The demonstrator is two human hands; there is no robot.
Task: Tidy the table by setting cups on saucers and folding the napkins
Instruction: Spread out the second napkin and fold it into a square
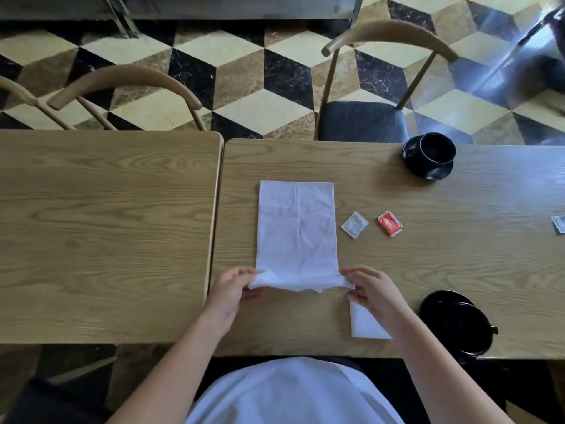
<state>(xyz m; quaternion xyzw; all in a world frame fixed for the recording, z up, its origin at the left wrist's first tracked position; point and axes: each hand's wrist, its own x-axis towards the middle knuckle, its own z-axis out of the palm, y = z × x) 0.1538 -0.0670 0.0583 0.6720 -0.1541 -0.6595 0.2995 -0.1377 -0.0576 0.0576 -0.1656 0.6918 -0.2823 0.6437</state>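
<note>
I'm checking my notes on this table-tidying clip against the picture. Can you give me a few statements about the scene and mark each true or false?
1. Both hands hold the near edge of the large white napkin. True: the left hand and the right hand each pinch a near corner.
2. The far black cup stands on a saucer. True.
3. The red packet lies on the napkin. False: it lies on the bare table, to the right of the napkin, beside a white packet.
4. The napkin spans the gap between the two tables. False: it lies wholly on the right-hand table.
5. A smaller folded napkin lies partly under the right hand. True.
</note>
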